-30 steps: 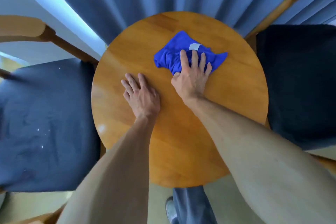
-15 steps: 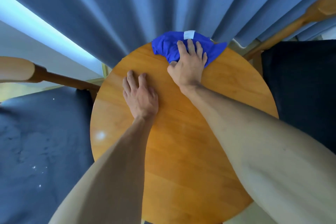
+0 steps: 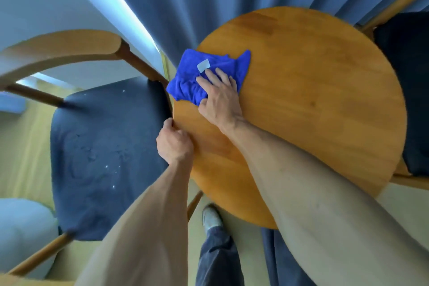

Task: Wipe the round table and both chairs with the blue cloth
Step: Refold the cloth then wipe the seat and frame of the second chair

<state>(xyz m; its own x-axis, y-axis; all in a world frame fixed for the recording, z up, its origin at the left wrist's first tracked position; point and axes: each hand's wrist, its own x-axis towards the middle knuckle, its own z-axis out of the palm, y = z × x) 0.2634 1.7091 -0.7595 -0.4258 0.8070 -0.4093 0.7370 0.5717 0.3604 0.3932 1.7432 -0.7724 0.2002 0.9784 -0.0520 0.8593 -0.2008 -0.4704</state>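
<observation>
Pressing flat, fingers spread, the right hand [image 3: 220,97] pins the blue cloth [image 3: 204,76] at the round table [image 3: 313,104]'s far-left rim; the left hand [image 3: 174,144] grips the table's left edge beside a chair [image 3: 104,146].

Changes I log against the earlier pictures:

- blue cloth [image 3: 206,76]: moved from the far rim of the round table [image 3: 313,104] to its left edge, now overhanging toward the left chair [image 3: 104,151].
- right hand [image 3: 219,97]: travelled with the cloth, fingers spread flat on it.
- left hand [image 3: 174,144]: no longer flat on the tabletop; now curled over the table's left rim.
</observation>
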